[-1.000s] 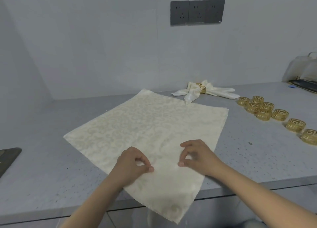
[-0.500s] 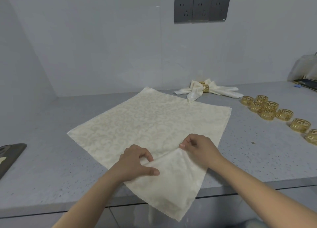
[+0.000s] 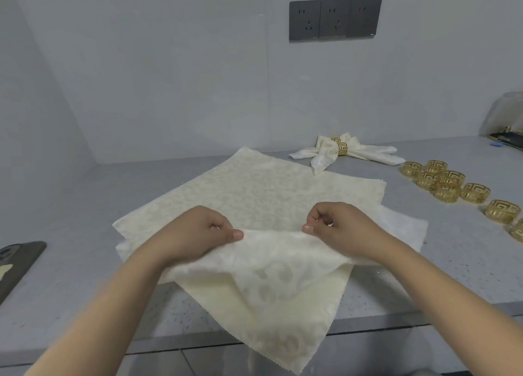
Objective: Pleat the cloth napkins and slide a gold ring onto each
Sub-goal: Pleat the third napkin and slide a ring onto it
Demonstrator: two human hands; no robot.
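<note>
Even, soft, cool-grey light, moderately bright; source not visible. Only faint shadows under the cloth (image 3: 254,194) on the counter (image 3: 85,276). No glare. Slight softness overall, wide-angle bending at edges.

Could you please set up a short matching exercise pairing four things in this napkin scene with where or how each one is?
Things:
1. spread napkin
2. finished napkin
3. loose gold rings
4. wall sockets

States:
A. dark grey, on the wall above the counter
B. grouped on the counter at the right, holding no cloth
C. pinched into a fold by the left hand and the right hand
D. gathered through a gold ring near the back wall

Pairs: 1-C, 2-D, 3-B, 4-A
</note>
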